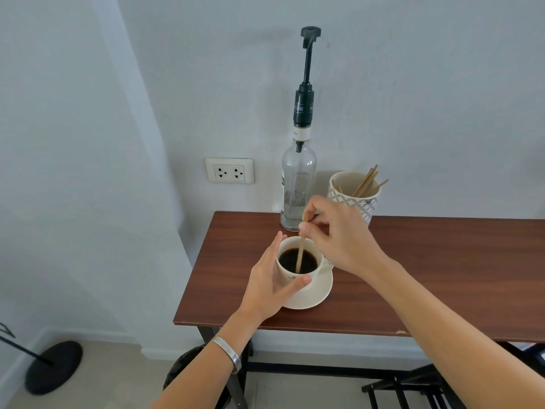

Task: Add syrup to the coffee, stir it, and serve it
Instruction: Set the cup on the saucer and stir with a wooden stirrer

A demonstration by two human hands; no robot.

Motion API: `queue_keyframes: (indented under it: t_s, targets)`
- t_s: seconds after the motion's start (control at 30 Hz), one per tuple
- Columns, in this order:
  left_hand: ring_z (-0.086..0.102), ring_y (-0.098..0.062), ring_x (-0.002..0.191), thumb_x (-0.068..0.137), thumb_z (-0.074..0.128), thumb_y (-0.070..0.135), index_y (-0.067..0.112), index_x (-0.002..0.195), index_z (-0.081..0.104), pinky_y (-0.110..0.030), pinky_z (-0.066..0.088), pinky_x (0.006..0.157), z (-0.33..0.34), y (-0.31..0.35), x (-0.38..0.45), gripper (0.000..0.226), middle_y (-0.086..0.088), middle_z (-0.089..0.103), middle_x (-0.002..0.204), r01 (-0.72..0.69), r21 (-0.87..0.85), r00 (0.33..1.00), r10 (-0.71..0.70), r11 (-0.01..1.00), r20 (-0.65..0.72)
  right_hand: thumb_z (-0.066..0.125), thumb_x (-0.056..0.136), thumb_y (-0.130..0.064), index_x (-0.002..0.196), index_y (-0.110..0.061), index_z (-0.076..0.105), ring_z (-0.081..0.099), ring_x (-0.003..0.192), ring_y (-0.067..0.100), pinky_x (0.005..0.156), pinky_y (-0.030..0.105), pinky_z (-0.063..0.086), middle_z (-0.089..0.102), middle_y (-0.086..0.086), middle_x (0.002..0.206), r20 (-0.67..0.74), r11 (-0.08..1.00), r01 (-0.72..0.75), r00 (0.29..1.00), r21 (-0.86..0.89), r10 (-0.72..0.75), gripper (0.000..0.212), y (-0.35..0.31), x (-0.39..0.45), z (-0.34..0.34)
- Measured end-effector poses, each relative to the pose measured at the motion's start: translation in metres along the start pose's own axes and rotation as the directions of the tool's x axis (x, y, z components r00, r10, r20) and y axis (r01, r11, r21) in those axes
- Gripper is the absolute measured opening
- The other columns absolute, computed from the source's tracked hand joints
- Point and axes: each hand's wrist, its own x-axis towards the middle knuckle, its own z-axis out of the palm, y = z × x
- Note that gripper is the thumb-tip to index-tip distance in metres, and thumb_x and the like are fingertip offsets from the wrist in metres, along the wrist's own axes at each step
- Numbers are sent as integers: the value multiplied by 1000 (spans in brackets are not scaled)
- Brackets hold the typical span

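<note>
A cream cup (290, 276) of black coffee (309, 261) stands on a cream saucer (317, 293) near the left end of the brown table (427, 276). My left hand (269, 280) wraps the cup's left side, thumb on its front wall. My right hand (339, 231) pinches the top of a wooden stir stick (300, 255), whose lower end is dipped in the coffee. Behind the cup, against the wall, stands a clear glass syrup bottle (298, 184) with a tall black pump (306, 75).
A patterned white cup (354, 196) holding several wooden stir sticks stands at the back of the table, right of the bottle. A double wall socket (229, 170) is to the left. A black round stand base (53, 367) sits on the floor at lower left.
</note>
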Motion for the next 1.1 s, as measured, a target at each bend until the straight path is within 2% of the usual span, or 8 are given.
queue_keyframes:
  t_s: [0.13, 0.27, 0.33, 0.57, 0.77, 0.9, 0.97, 1.1]
  targets:
    - [36, 22, 124, 75, 74, 51, 27, 151, 24, 4, 27, 95, 0, 0, 0, 94, 40, 40, 130, -1, -7, 1000, 1, 1000, -1, 66, 89, -15, 81, -21, 51, 58, 53, -4, 56, 10, 39, 69, -8, 63, -74, 999, 31, 997, -8, -32, 18, -1, 9, 14]
    - [37, 17, 127, 75, 73, 55, 30, 151, 23, 2, 27, 99, 0, 0, -1, 95, 38, 42, 132, 2, -8, 1000, -2, 1000, 4, 64, 90, -15, 85, -16, 54, 58, 52, 9, 59, 35, 52, 69, -2, 64, -104, 994, 1, 994, -108, -12, 11, 10, 16, 5]
    - [37, 15, 129, 73, 71, 61, 31, 151, 22, 0, 28, 99, 0, 1, 0, 96, 38, 41, 133, 8, -5, 1000, -8, 1000, 8, 63, 90, -16, 86, -15, 55, 60, 54, 19, 60, 38, 52, 72, 4, 68, -89, 987, -24, 996, -156, 10, 9, 14, 13, -4]
    - [35, 23, 124, 73, 70, 59, 30, 151, 21, 4, 26, 96, -1, 2, -1, 96, 40, 37, 131, 1, 5, 1000, -1, 1000, 4, 66, 88, -13, 81, -19, 53, 59, 51, -3, 55, 8, 38, 74, -5, 67, 4, 1000, -9, 1000, -3, 9, 16, 1, -1, -5]
    - [36, 21, 124, 74, 70, 59, 28, 150, 22, 3, 28, 96, 0, 3, -1, 95, 39, 41, 130, 3, 12, 1000, -3, 1000, 9, 64, 91, -15, 84, -19, 53, 57, 51, -1, 55, 10, 41, 71, -5, 67, -111, 1000, 23, 994, -7, -23, 14, 4, 7, 10]
    - [37, 16, 127, 72, 69, 64, 33, 150, 23, 1, 29, 97, 1, 0, 1, 96, 40, 39, 132, 16, 18, 1000, -16, 1000, 8, 62, 91, -13, 87, -14, 55, 62, 55, 15, 58, 33, 51, 72, 1, 69, -128, 993, -9, 992, -122, -7, 9, 17, 5, -5]
    - [37, 17, 127, 72, 69, 65, 34, 150, 22, 1, 30, 97, 1, -1, 1, 96, 40, 39, 133, 22, 21, 1000, -22, 1000, 8, 63, 91, -13, 86, -15, 54, 60, 52, 10, 57, 31, 50, 71, -1, 69, -103, 994, -32, 994, -102, 21, 10, 20, 2, -11]
    - [36, 20, 125, 75, 73, 54, 30, 150, 23, 3, 27, 97, 0, 0, 0, 94, 41, 39, 130, 7, 21, 1000, -7, 1000, 3, 65, 89, -11, 83, -17, 54, 60, 53, -3, 57, 8, 40, 74, -3, 69, -47, 999, -47, 998, -12, 47, 14, 10, -3, -7]
